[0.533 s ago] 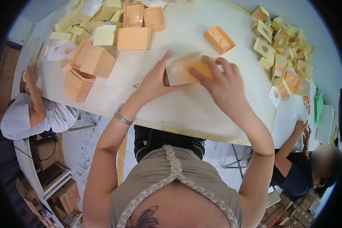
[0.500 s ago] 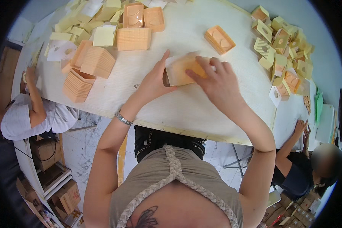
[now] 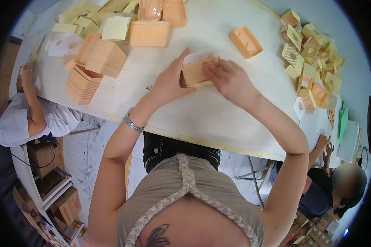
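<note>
Right grip [image 3: 231, 78] narrower, box [image 3: 193, 75] beneath

On the left of the frame, a person in a white top [image 3: 14, 125] is above a white shelf unit [image 3: 28, 177] holding cardboard boxes [image 3: 68, 203]. At far right, a green sheet [image 3: 342, 123] is above a dark-clothed person [image 3: 322, 183]; brown cartons [image 3: 317, 232] fill the lower right.

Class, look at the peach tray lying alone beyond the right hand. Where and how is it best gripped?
The peach tray is probably best pinched across its two long walls, coming from above on the near side. It lies flat, hollowed face up, narrower across than along, with nothing standing against it. The right hand is nearest, but it is at the box.
</note>
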A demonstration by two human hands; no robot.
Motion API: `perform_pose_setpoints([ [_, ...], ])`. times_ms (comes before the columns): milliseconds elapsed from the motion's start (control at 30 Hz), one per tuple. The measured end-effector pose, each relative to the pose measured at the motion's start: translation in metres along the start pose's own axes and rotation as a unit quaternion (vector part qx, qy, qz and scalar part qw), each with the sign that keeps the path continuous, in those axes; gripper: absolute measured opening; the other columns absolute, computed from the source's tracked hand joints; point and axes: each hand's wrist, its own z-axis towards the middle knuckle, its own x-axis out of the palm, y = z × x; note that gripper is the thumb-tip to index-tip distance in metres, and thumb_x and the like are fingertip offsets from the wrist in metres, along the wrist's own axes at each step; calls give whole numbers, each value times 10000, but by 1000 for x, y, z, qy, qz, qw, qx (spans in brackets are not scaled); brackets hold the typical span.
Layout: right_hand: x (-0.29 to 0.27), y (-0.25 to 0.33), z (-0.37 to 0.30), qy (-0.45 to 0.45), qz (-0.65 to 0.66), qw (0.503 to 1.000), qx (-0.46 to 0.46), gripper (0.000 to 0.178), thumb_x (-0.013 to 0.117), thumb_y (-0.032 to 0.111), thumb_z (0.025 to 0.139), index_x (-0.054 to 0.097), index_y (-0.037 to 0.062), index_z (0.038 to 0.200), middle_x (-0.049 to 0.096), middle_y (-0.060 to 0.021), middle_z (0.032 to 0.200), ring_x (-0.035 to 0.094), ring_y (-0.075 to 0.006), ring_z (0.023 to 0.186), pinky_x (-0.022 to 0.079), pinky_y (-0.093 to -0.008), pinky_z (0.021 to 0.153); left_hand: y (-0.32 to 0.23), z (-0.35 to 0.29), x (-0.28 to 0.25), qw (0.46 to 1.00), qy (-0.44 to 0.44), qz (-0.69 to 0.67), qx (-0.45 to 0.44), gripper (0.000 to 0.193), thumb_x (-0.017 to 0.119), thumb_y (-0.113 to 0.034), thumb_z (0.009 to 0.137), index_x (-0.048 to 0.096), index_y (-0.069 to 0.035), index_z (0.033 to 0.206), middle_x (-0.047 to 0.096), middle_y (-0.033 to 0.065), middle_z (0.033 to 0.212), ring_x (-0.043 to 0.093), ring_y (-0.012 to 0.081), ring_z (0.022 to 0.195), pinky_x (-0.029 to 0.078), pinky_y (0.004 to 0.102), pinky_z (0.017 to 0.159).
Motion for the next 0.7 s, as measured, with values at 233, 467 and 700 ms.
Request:
perform_pose_setpoints([
  [233, -6, 24, -13, -29, -49, 997, 55, 339, 646, 91, 739, 700, 44, 1070, 659, -73, 1102, 569, -202, 968, 468, -302, 707, 6, 0, 6, 998, -35, 33, 49, 1169, 871, -164, 653, 136, -133, 1562, 423, 146, 1479, 554, 322, 1221, 493, 389, 994],
  [467, 8, 21, -26, 12, -38, 998, 51, 246, 649, 78, 741, 715, 21, 971, 670, -111, 1055, 588, -220, 913, 483, -309, 693, 4, 0, 8, 996, -22, 67, 51, 1176, 875, -151, 644, 137, -107, 1559, 404, 150, 1496, 539, 338, 1237, 486, 389, 994],
  [700, -1, 28, 5, 27, -116, 991, 61, 297, 651, 63, 733, 675, -52, 1005, 680, -167, 1086, 621, -234, 974, 496, -299, 736, 4, -4, 12, 996, -53, 43, 55, 1142, 870, -151, 655, 163, -92, 1550, 428, 164, 1471, 550, 350, 1210, 488, 392, 983],
])
